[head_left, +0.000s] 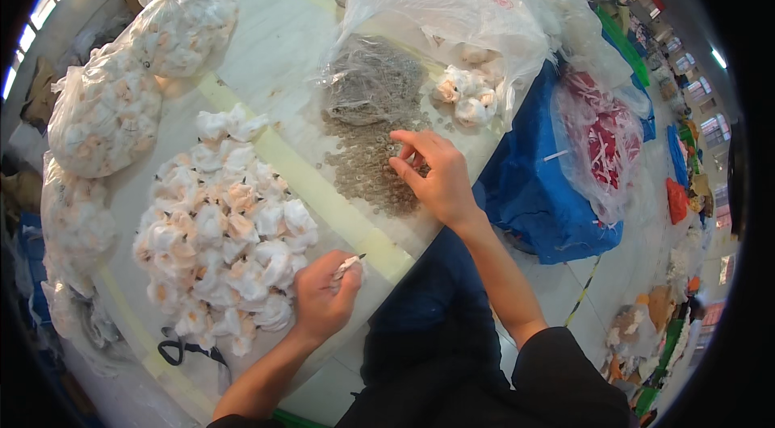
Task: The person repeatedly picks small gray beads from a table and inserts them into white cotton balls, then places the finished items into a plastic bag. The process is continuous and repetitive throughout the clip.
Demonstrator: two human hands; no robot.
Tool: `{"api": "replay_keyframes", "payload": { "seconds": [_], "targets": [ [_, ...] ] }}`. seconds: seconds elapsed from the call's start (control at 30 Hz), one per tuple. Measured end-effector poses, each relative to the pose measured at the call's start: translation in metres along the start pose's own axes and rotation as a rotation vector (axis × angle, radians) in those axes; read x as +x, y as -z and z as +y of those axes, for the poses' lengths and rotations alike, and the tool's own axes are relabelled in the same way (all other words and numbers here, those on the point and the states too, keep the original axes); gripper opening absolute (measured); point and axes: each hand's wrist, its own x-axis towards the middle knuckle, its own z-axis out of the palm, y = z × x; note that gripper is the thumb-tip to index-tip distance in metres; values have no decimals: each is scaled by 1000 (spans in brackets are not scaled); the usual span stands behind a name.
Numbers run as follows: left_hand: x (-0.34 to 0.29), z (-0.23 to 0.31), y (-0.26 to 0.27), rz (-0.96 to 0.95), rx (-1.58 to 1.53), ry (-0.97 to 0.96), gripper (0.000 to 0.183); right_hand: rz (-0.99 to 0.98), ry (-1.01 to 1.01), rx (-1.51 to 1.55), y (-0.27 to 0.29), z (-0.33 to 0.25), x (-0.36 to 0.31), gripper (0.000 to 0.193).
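Note:
My left hand (324, 299) is closed around a small white artificial flower (347, 268), its dark stem tip pointing up and to the right. Just left of that hand spreads a big heap of white and peach artificial flowers (230, 230), several with dark tips showing. Over a layer of tiny greyish, ring-like pieces (367, 174) hovers my right hand (436, 174), with thumb and index finger apart and the other fingers curled. Nothing shows between its fingertips. Behind those pieces lies a clear bag (371, 77) full of more of them.
Plastic bags of similar flowers (105, 109) line the table's left side. A large clear bag (452, 0) with flowers at its mouth lies at the far right. Black-handled scissors (190, 351) rest near the front-left edge. Beside the table stands a blue sack (533, 178) with a pinkish-red bag.

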Motion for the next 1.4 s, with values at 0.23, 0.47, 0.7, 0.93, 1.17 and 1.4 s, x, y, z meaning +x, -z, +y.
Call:
{"api": "replay_keyframes", "payload": {
  "seconds": [0.23, 0.47, 0.7, 0.93, 1.17, 1.4],
  "targets": [
    [0, 0, 0, 0, 4, -4, 12, 36, 169, -342, 6, 1, -14, 60],
    [0, -1, 0, -10, 29, -6, 13, -33, 123, -275, 10, 8, -36, 112],
    [-1, -2, 1, -14, 0, 5, 13, -107, 155, -294, -16, 4, -32, 103],
    [-1, -5, -1, -9, -6, -4, 11, 114, 264, -233, -19, -1, -24, 34],
    [-1, 0, 0, -13, 28, -20, 12, 133, 313, -341, -29, -5, -14, 15],
    [-1, 1, 1, -17, 35, -2, 11, 124, 328, -364, -31, -5, -11, 13]
  ]
}}
